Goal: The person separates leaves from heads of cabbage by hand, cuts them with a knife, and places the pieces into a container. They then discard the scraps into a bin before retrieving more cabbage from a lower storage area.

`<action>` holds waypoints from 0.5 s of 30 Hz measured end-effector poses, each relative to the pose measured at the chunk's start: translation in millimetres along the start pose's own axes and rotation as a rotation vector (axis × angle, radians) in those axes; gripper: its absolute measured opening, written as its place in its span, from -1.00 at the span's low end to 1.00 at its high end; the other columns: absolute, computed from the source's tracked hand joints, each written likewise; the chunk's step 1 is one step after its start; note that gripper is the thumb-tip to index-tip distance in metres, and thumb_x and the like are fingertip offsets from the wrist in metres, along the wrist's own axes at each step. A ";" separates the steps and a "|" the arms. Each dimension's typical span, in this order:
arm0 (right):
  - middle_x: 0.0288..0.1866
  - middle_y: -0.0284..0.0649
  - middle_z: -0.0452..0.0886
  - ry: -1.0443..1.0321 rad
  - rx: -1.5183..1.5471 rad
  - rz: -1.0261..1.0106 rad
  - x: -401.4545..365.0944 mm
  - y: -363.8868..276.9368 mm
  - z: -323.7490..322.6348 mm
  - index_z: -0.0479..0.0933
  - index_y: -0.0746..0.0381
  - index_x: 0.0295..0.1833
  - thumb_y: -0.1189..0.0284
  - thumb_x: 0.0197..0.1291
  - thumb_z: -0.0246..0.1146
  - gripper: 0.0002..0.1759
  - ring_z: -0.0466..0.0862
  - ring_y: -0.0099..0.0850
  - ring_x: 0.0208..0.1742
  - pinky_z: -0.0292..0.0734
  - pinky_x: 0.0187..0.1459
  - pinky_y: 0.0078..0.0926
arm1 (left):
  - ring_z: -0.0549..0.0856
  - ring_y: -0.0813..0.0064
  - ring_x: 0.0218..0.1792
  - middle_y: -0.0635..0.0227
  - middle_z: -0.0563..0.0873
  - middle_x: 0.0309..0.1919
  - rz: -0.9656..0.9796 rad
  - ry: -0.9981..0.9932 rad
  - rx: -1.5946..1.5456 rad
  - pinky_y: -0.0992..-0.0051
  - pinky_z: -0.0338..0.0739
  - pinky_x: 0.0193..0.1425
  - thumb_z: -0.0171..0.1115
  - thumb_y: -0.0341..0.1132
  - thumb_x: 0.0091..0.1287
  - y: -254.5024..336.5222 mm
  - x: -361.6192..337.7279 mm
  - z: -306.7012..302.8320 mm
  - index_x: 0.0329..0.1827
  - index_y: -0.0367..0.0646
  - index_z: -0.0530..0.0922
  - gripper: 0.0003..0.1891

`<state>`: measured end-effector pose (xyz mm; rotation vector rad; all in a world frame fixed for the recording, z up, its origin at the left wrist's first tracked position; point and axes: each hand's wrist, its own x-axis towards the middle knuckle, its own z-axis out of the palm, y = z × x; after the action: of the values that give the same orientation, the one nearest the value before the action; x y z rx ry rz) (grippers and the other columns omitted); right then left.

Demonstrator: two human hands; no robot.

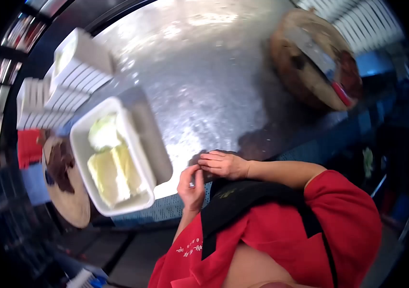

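Observation:
My left hand [192,188] is raised at the table's near edge, its thumb apart from its bent fingers. My right hand [224,164] comes in from the right with fingers stretched out, and its fingertips meet those of the left hand. I see no object in either hand. Left of them stands a white plastic tub [143,168] on the metal table [199,105]. In the tub lie pale yellow-green leafy pieces that look like cabbage [111,175].
At the far right, a cleaver [312,50] with a red handle lies on a round wooden chopping block [286,72]. White slatted baskets [82,77] are stacked at the left. Below them is another round board [72,206] with dark reddish pieces, perhaps meat [61,165].

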<state>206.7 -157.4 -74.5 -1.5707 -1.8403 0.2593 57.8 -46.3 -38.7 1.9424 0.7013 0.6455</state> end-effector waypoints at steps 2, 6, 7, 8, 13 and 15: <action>0.15 -0.03 0.49 0.037 -0.080 0.041 -37.6 3.7 -22.8 0.49 0.37 0.02 0.47 0.11 0.18 -0.66 0.47 -0.16 0.22 0.39 0.22 -0.22 | 0.59 0.13 -0.01 0.12 0.62 -0.13 0.174 -0.019 0.178 0.32 0.45 0.12 0.27 -0.56 0.12 -11.5 13.0 -0.4 -0.07 -0.25 0.57 -0.72; 0.07 -0.09 0.53 0.175 -0.297 0.203 -133.4 21.9 -85.0 0.54 0.34 -0.07 0.58 0.02 0.17 -0.71 0.51 -0.16 0.16 0.46 0.14 -0.28 | -0.03 -0.18 0.44 -0.11 0.06 0.42 0.134 -0.217 0.729 -0.10 -0.14 0.41 0.32 0.03 0.13 -23.8 23.3 25.0 0.43 -0.25 0.06 -0.08; -0.04 -0.13 0.54 0.251 -0.404 0.242 -156.7 27.9 -99.1 0.55 0.32 -0.10 0.60 -0.02 0.16 -0.71 0.53 -0.14 0.06 0.48 0.10 -0.30 | -0.06 -0.19 0.44 -0.12 0.01 0.44 0.110 -0.291 0.892 -0.11 -0.16 0.42 0.24 0.14 0.15 -19.9 30.1 36.0 0.45 -0.25 0.03 -0.05; -0.14 -0.14 0.51 0.268 -0.443 0.328 -177.6 29.9 -117.9 0.55 0.30 -0.12 0.59 -0.04 0.17 -0.71 0.52 -0.15 -0.03 0.48 0.04 -0.30 | -0.07 -0.19 0.45 -0.13 0.00 0.44 0.168 -0.272 0.911 -0.10 -0.17 0.42 0.21 0.16 0.17 -22.9 46.9 49.9 0.45 -0.25 0.02 -0.06; -0.30 -0.11 0.48 0.518 -0.520 0.737 -277.8 9.5 -155.6 0.57 0.31 -0.25 0.66 -0.04 0.19 -0.81 0.50 -0.12 -0.16 0.48 -0.18 -0.32 | -0.06 -0.06 0.47 -0.13 -0.03 0.45 0.364 -0.267 0.946 0.02 -0.14 0.46 0.01 0.22 0.28 -17.9 210.6 161.8 0.47 -0.24 -0.01 -0.11; -0.30 -0.08 0.50 0.687 -0.373 1.036 -322.9 -20.2 -144.2 0.56 0.31 -0.28 0.64 0.05 0.17 -0.89 0.53 -0.11 -0.20 0.48 -0.21 -0.31 | -0.01 -0.06 0.46 -0.11 0.02 0.44 0.347 -0.268 0.957 0.05 -0.11 0.47 -0.01 0.26 0.26 3.8 270.9 215.8 0.45 -0.24 0.06 -0.12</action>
<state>287.6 -502.3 -76.3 -2.3753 -0.4646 -0.1813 395.7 13.9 -85.6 3.0104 0.5414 0.2249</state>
